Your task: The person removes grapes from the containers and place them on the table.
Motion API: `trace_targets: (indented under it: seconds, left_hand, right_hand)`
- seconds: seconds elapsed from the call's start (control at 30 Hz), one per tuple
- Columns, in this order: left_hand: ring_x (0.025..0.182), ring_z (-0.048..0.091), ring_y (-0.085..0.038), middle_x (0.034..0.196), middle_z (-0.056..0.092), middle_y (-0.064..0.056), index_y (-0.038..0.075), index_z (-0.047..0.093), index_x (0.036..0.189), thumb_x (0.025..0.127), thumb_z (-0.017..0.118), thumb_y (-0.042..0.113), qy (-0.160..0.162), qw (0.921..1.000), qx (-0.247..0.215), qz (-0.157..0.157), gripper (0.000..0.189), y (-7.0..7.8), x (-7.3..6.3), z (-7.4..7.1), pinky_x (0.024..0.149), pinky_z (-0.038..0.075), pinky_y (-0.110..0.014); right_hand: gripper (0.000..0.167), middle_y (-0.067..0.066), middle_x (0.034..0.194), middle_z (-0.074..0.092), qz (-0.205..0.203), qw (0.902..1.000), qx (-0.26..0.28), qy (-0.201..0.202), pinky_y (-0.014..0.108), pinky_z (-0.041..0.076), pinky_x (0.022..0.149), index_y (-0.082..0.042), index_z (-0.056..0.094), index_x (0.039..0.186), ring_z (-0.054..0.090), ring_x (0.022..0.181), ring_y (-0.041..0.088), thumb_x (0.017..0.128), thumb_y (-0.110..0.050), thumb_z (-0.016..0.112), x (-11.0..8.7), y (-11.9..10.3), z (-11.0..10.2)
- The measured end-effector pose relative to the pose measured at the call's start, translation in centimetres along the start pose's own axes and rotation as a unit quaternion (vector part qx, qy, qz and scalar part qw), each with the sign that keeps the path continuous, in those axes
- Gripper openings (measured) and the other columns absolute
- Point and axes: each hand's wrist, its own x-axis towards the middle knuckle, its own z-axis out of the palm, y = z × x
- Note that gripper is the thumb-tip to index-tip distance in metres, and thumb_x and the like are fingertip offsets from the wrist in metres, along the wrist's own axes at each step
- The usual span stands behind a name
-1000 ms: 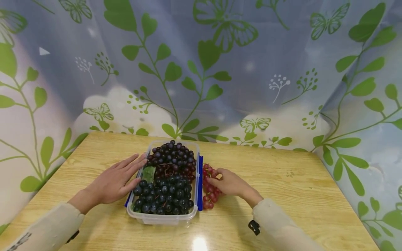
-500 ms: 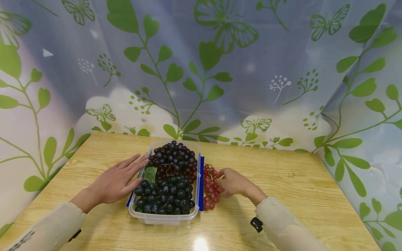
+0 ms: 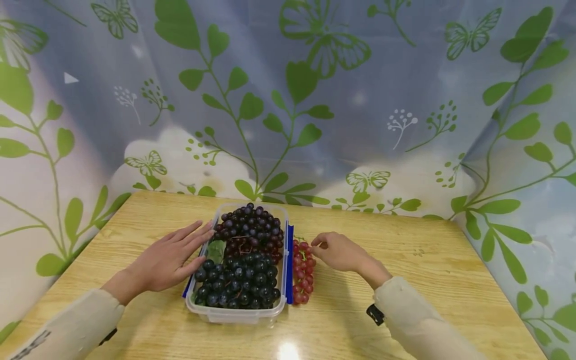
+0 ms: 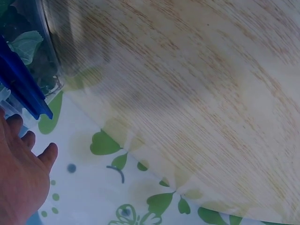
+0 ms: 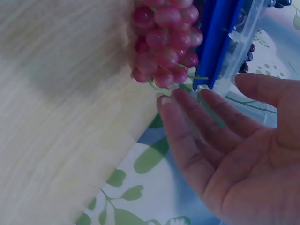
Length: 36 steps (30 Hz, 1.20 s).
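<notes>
A clear plastic container (image 3: 245,314) holds bunches of dark purple grapes (image 3: 252,225) at the back and black grapes (image 3: 238,285) at the front. Between them on the left lies a green leaf (image 3: 216,251). My left hand (image 3: 166,261) rests at the container's left rim, fingers extended. Against the right side lies a bunch of red grapes (image 3: 303,282) on the tabletop. Just right of it is my right hand (image 3: 339,252). In the right wrist view its fingers (image 5: 180,136) are loosely bent, holding nothing, close to the red grapes (image 5: 164,42).
Blue latch flaps (image 3: 290,265) hang unfastened along the container's sides. The wooden table (image 3: 405,290) ends at the back against a curtain (image 3: 360,125) printed with leaves and butterflies.
My right hand has let go of the red grapes and drawn away to the right. The left hand stays at the container's rim.
</notes>
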Motion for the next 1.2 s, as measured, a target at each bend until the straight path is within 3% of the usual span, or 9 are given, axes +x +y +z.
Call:
trace_targets:
  seconds: [0.27,0.47,0.7,1.0,1.2]
  left_hand:
    - [0.142,0.020,-0.028,0.156,0.025,-0.006,0.014,0.031,0.151,0.102,0.041,0.043,0.002,1.0000,0.004,0.005,0.059,0.0,0.1,-0.1,0.106,0.028,-0.052]
    - [0.141,0.022,-0.029,0.155,0.025,-0.007,0.013,0.031,0.151,0.101,0.042,0.042,0.007,0.9999,0.007,0.008,0.058,-0.1,0.2,-0.2,0.106,0.029,-0.053]
    - [0.140,0.024,-0.030,0.155,0.026,-0.007,0.013,0.032,0.151,0.101,0.042,0.041,0.012,0.9998,0.009,0.012,0.058,0.0,0.1,-0.1,0.104,0.031,-0.054]
    - [0.141,0.023,-0.028,0.156,0.025,-0.006,0.014,0.030,0.152,0.102,0.041,0.043,0.002,1.0000,0.002,0.001,0.059,0.0,-0.1,0.0,0.105,0.030,-0.053]
    - [0.140,0.024,-0.029,0.155,0.026,-0.008,0.014,0.030,0.152,0.101,0.042,0.041,0.009,0.9999,0.003,0.009,0.059,-0.1,0.0,0.0,0.104,0.031,-0.054]
  right_hand:
    - [0.029,0.006,0.115,0.064,-0.049,0.9961,-0.036,0.064,0.043,0.050,0.085,-0.008,0.062,0.123,0.061,0.102,0.023,0.100,-0.022,0.050,0.8,-1.6,-1.7]
    - [0.033,0.006,0.127,0.059,-0.090,0.9918,-0.057,0.071,0.044,0.047,0.091,-0.009,0.059,0.128,0.057,0.112,0.028,0.101,-0.024,0.049,1.7,-2.8,-2.7]
    - [0.036,0.009,0.133,0.054,-0.137,0.9848,-0.090,0.058,0.045,0.042,0.097,-0.007,0.055,0.133,0.051,0.119,0.031,0.101,-0.022,0.049,3.7,-4.2,-3.0]
    - [0.041,0.008,0.144,0.042,-0.158,0.9776,-0.139,0.006,0.045,0.033,0.106,-0.014,0.048,0.140,0.037,0.133,0.026,0.101,-0.027,0.050,7.0,-5.7,-2.1]
    - [0.045,0.011,0.147,0.038,-0.161,0.9741,-0.158,-0.013,0.045,0.031,0.108,-0.013,0.046,0.142,0.034,0.135,0.029,0.100,-0.025,0.053,8.6,-6.6,-1.7]
